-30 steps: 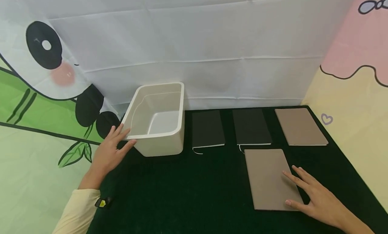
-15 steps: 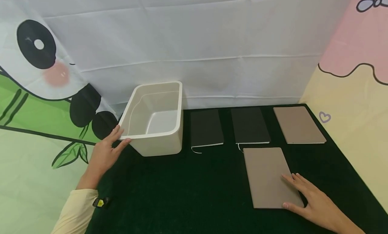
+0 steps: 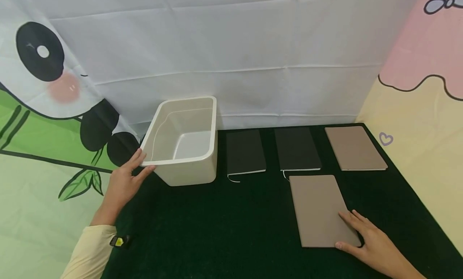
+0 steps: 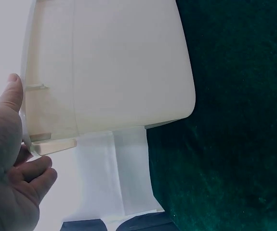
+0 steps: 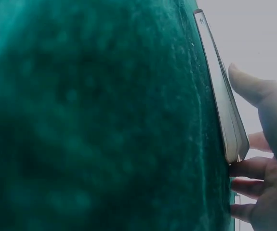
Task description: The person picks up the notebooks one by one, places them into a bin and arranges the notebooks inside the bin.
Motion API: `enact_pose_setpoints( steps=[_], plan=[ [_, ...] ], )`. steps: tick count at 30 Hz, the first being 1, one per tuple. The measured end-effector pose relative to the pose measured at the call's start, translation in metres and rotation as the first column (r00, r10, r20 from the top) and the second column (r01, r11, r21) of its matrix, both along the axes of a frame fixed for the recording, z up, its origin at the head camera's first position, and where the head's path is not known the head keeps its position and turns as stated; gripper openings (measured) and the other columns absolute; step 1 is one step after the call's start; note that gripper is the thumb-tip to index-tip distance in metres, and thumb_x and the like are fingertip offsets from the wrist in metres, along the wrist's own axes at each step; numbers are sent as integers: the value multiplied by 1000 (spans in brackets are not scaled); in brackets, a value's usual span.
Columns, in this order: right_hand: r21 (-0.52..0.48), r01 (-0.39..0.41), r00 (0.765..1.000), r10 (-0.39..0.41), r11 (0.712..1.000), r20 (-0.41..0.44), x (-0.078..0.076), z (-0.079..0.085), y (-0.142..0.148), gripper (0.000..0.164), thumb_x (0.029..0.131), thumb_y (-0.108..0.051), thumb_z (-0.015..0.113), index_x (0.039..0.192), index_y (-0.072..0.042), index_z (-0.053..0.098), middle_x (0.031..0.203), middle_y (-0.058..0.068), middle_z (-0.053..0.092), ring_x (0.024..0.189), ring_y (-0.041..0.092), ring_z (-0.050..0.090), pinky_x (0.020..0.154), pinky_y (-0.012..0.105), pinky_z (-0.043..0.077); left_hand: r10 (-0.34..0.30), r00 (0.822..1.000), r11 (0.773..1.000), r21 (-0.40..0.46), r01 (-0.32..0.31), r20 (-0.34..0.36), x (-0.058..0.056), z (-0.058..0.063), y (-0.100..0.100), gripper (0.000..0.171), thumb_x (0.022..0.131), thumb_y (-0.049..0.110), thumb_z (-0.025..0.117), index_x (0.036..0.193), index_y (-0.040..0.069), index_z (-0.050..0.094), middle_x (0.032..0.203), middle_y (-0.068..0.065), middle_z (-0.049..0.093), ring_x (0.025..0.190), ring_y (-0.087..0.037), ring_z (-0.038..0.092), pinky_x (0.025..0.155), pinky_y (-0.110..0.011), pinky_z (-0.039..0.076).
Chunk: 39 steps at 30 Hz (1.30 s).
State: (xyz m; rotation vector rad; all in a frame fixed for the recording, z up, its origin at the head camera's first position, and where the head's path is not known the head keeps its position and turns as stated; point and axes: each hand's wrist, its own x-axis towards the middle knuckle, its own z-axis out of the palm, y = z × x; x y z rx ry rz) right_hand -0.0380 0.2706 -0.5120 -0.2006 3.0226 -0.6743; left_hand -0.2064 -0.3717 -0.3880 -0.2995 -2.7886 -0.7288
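Observation:
In the head view, my left hand (image 3: 124, 185) holds the front left corner of a cream plastic bin (image 3: 188, 173). Its thumb lies along the front rim and its fingers are round the left side; the left wrist view shows the fingers bent by the corner. Nothing is visible inside the bin. On the right, my right hand (image 3: 372, 243) touches the near right corner of a taupe notebook (image 3: 320, 210) lying flat. Its thumb is at the near edge and its fingers, spread and fairly straight, are at the right edge. The right wrist view shows the notebook's page edges (image 5: 225, 110) beside the thumb.
Behind lie two black notebooks (image 3: 246, 151) with white ribbon markers, and another taupe notebook (image 3: 355, 147) at the far right. Dark green cloth (image 3: 202, 230) covers the table. White fabric (image 3: 253, 50) hangs behind, with cartoon-printed panels at both sides.
My right hand has slid slightly back toward the notebook's near right corner. The left fingers have moved off the bin's top rim and down its left side. The view has shifted slightly.

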Motion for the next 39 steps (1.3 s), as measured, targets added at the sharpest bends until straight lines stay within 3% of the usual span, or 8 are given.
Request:
enact_pose_setpoints(
  steps=[5, 12, 18, 23, 33, 39],
  plan=[
    [-8, 14, 1000, -14, 1000, 7, 0, 0, -3, 96, 77, -59, 82, 147, -1, 52, 148, 36, 47, 132, 61, 43, 92, 79, 40, 0, 1000, 1000, 6, 0, -5, 0, -1, 0, 69, 101, 43, 64, 158, 17, 38, 166, -10, 28, 136, -58, 41, 98, -78, 38],
    [-54, 98, 993, -93, 994, 78, 0, 5, -12, 104, 74, -59, 84, 148, 4, 48, 148, 42, 40, 129, 65, 43, 92, 76, 43, 12, 1000, 1000, 5, -12, 5, 1, -1, 0, 69, 101, 45, 63, 159, 17, 37, 166, -11, 27, 137, -59, 40, 99, -78, 36],
    [-105, 142, 986, -131, 984, 103, -1, 8, -17, 104, 74, -51, 88, 149, 7, 45, 147, 40, 42, 129, 61, 45, 96, 72, 44, 27, 1000, 1000, -6, -28, -7, 1, -2, 0, 68, 102, 44, 62, 158, 16, 38, 165, -13, 29, 136, -59, 41, 99, -78, 36],
    [-124, 157, 983, -143, 980, 115, -4, 10, -17, 104, 72, -48, 90, 148, 8, 46, 145, 39, 47, 128, 61, 47, 95, 71, 46, 25, 1000, 1000, -5, -25, -15, 1, -4, 0, 68, 101, 44, 63, 158, 16, 38, 165, -12, 29, 136, -58, 41, 99, -77, 37],
    [-126, 214, 958, -182, 969, 223, -8, 13, -18, 110, 71, -53, 89, 153, 3, 41, 147, 38, 43, 130, 62, 45, 96, 71, 46, 17, 998, 1000, 1, -17, -54, 1, -7, 0, 66, 101, 41, 65, 157, 15, 41, 165, -10, 30, 134, -58, 43, 98, -76, 39],
    [-180, 224, 967, -195, 958, 166, -6, 14, -20, 96, 71, -37, 93, 147, 0, 50, 144, 35, 51, 114, 51, 62, 84, 53, 59, 8, 998, 1000, 2, -8, -65, 0, -9, 0, 66, 101, 40, 65, 157, 15, 42, 165, -10, 30, 133, -58, 44, 98, -76, 39]
  ],
)
